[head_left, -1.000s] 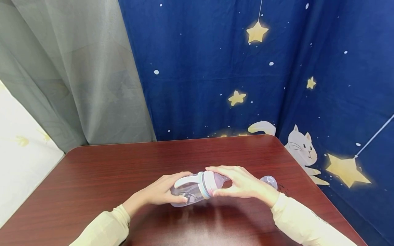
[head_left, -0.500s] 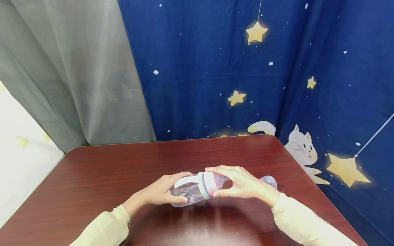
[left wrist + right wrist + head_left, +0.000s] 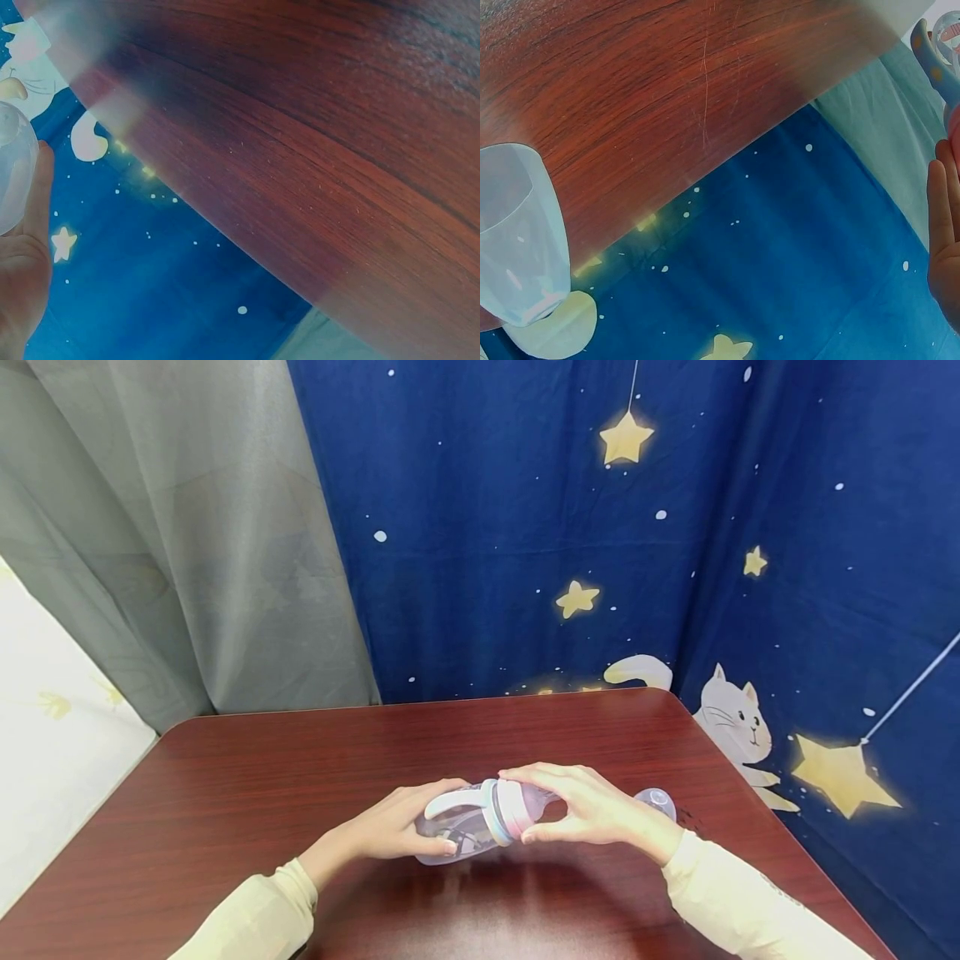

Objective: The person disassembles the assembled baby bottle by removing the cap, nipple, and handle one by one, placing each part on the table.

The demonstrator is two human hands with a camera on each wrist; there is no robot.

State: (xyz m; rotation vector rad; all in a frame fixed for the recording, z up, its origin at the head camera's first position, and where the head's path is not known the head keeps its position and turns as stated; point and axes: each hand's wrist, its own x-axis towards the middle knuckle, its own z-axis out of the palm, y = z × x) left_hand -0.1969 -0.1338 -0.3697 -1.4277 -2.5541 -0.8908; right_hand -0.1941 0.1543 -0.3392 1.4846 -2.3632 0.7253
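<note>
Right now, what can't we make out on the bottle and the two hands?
- Bottle: the head view hides its teat end behind the right hand; contents unreadable.
- Clear cap: mostly behind the right wrist in the head view.
- Left hand: cut by the left wrist view's edge, grip unseen there.
- Right wrist view: only fingertips at the edge.

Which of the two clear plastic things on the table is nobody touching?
The cap, lying alone behind the right hand. The bottle, with its pink ring and white handles, is held by both hands.

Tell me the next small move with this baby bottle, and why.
Probably twist the pink collar with the right hand: its fingers pinch the collar, while the left hand grips the bottle lying tilted on the table, bracing it.
</note>
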